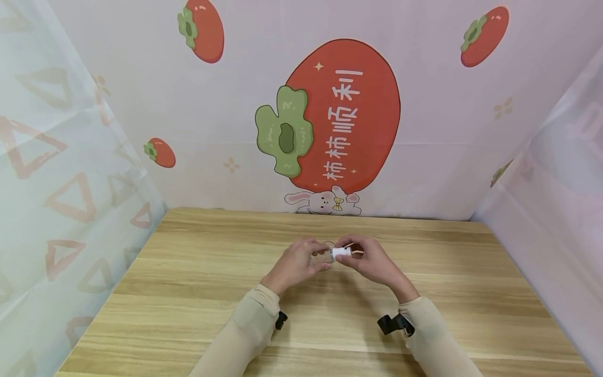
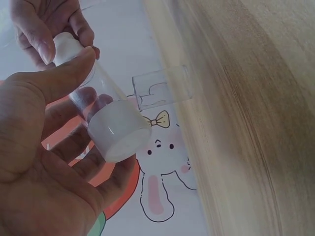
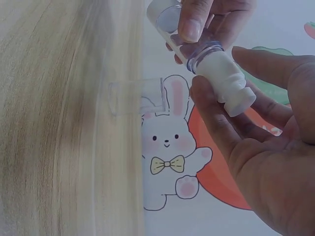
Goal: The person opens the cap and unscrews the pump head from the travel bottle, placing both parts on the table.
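A small clear bottle (image 2: 118,129) with a white base lies slantwise in my left hand (image 1: 296,262), which grips its body between thumb and fingers. At its other end is a white pump head (image 3: 220,76), with a clear ring at the bottle's neck. My right hand (image 1: 369,259) holds this white part with thumb and fingers. Pump head and bottle are in line and meet at the neck; whether they are screwed together I cannot tell. Just beyond the hands, a clear cylindrical cap (image 3: 138,96) stands on the table, also visible in the left wrist view.
The wooden table (image 1: 212,314) ends at a back wall sheet (image 1: 424,178) printed with persimmons and a rabbit. Pale printed sheets also stand at the left and right sides. Each sleeve has a black strap (image 1: 394,324) near the wrist.
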`<state>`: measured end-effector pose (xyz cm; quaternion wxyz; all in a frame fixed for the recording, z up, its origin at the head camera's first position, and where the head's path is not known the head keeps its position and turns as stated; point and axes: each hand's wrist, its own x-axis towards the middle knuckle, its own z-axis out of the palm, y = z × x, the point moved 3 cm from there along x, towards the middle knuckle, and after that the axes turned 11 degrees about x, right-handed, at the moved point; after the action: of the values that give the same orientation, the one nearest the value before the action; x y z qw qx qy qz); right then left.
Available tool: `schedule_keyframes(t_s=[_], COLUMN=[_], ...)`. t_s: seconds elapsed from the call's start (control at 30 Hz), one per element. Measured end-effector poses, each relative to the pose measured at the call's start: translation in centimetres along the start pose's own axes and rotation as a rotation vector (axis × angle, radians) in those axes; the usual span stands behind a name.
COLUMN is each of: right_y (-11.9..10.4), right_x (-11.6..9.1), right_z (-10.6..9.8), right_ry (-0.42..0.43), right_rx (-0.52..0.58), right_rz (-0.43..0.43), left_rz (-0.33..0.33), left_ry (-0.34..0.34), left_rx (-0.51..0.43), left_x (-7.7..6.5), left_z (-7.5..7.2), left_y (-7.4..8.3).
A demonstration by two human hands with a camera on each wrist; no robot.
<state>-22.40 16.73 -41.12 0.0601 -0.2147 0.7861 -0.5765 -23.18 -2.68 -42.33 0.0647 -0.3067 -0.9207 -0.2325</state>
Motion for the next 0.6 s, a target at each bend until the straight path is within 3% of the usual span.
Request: schedule_keyframes(t_s=[0.6], right_y=[-0.01], right_x=[-0.13], right_z=[0.12], right_ry=[-0.008], right_rx=[-0.025], right_rz=[-0.095], left_rz=[-0.001], left_ry=[-0.062], left_rx=[-0.088], left_x=[-0.11], left_z=[-0.03], left_y=[-0.29])
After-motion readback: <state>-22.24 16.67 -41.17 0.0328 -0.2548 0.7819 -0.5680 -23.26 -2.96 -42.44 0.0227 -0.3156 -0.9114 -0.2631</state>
